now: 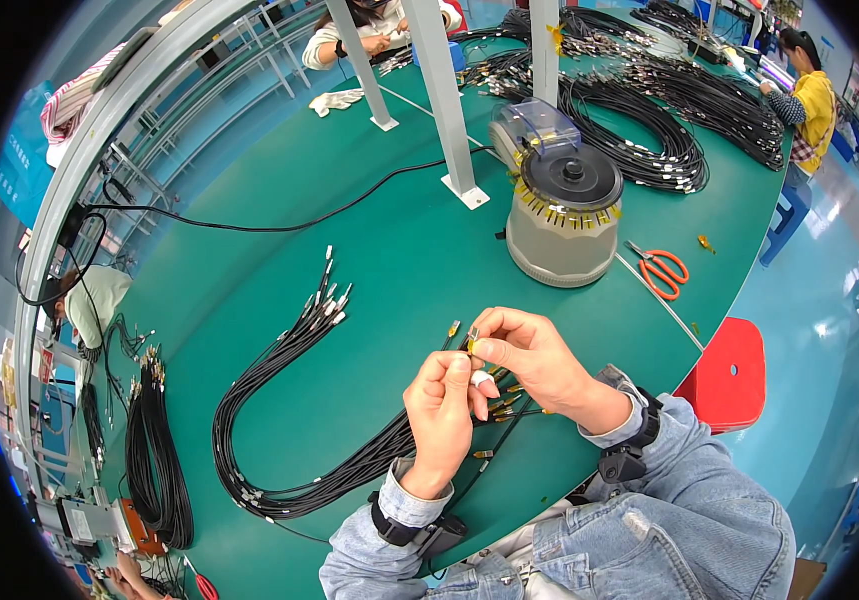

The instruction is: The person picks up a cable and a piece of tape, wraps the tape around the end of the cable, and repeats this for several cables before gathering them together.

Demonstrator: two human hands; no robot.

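In front of me my left hand (441, 412) and my right hand (537, 362) meet, fingertips pinched together on a small metal cable connector (472, 338) with a bit of amber tape at its base. A white wrap covers one fingertip of my left hand. Behind and below my hands runs a bundle of black cables (221, 430), curved in a U on the green table. Its far ends carry white-wrapped tips (329, 305); several ends near my hands show metal plugs with amber tape (502, 408). Fingers hide part of the held connector.
A round tape dispenser (561, 225) with amber strips around its rim stands beyond my hands. Orange-handled scissors (661, 272) lie to its right. Metal posts (449, 130) rise from the green table (399, 260). More cable bundles (157, 470) lie left and far right. Co-workers sit around.
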